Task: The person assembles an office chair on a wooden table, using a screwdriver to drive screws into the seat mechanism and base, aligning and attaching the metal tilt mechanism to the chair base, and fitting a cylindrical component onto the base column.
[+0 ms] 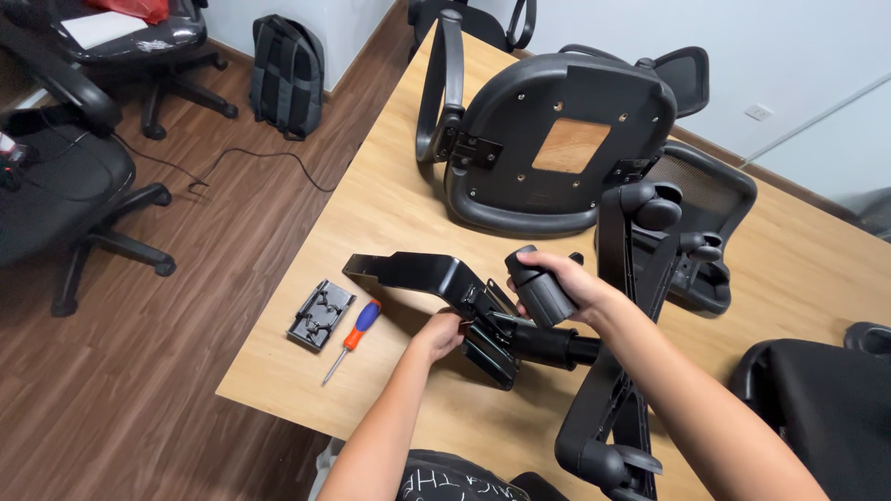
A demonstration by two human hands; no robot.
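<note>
The black metal chair mechanism (436, 283), angular with a long flat arm, lies on the wooden table (390, 204) before me. My left hand (438, 334) curls under its near edge, gripping it. My right hand (561, 283) is wrapped tight over its black lever knob (538, 292), wrist bent down.

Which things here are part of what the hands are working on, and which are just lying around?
In hand:
left hand
right hand
black chair mechanism
upturned seat

Lying about:
screwdriver
small black plate
backpack
</note>
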